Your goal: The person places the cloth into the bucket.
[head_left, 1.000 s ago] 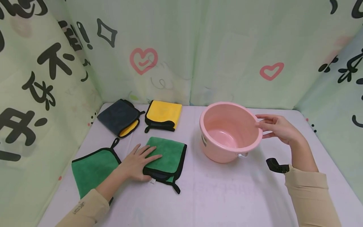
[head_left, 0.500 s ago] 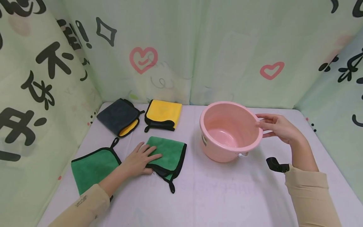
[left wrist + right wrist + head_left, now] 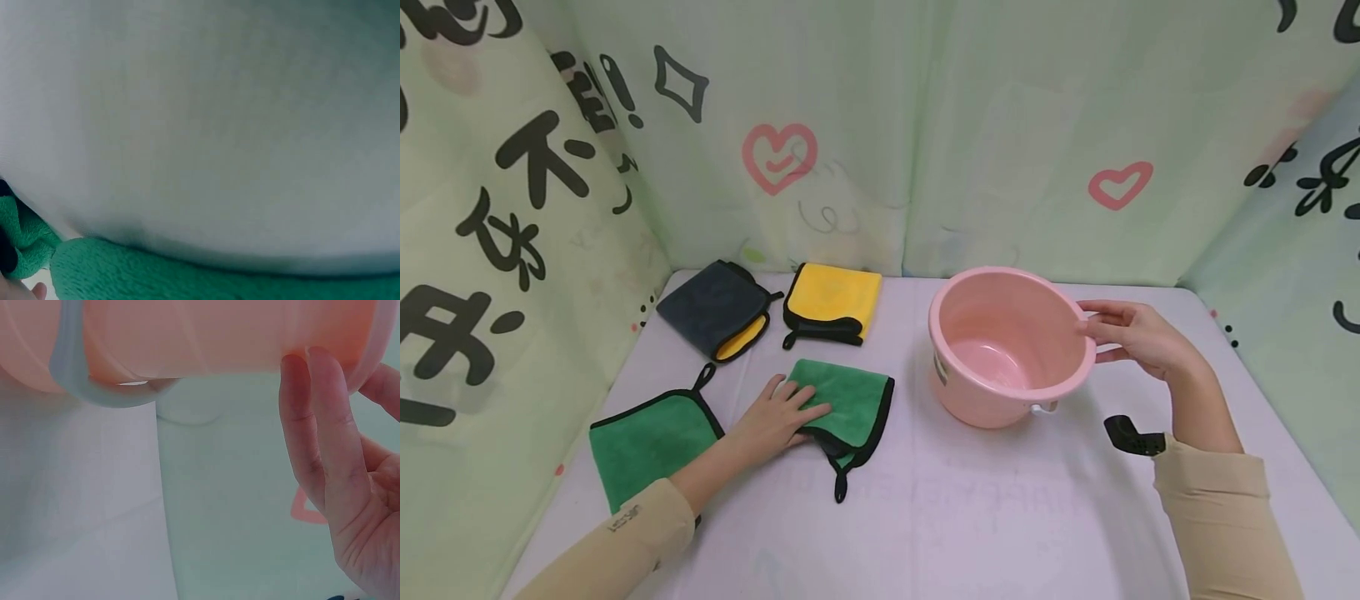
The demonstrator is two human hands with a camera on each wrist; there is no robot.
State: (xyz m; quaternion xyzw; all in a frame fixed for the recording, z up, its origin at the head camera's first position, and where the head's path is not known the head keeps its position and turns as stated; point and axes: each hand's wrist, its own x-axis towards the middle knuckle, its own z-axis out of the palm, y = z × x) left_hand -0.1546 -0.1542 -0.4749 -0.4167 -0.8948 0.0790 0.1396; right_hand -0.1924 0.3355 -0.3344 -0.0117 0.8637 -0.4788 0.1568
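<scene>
In the head view my left hand [image 3: 775,417] is on the folded green towel [image 3: 846,404], fingers across its top and thumb tucked at its left front edge, pinching it. The towel's black hanging loop points toward me. In the left wrist view, a green towel [image 3: 187,275] fills the lower edge and little of the hand shows. My right hand [image 3: 1138,337] grips the rim of a pink bucket [image 3: 1000,408] at its right side. The right wrist view shows two fingertips against the bucket's outer wall [image 3: 206,337], just under the rim, near the pale handle [image 3: 72,356].
Left of the folded towel lies another green towel [image 3: 655,446], partly under my left forearm. Behind are a dark navy towel [image 3: 711,308] with a yellow inside and a folded yellow towel [image 3: 833,298]. A printed curtain [image 3: 917,133] encloses the white table [image 3: 1000,517].
The folded green towel's left front edge has been gathered in, and its loop has shifted left. My left thumb has moved in against that edge. The right hand and bucket have stayed put.
</scene>
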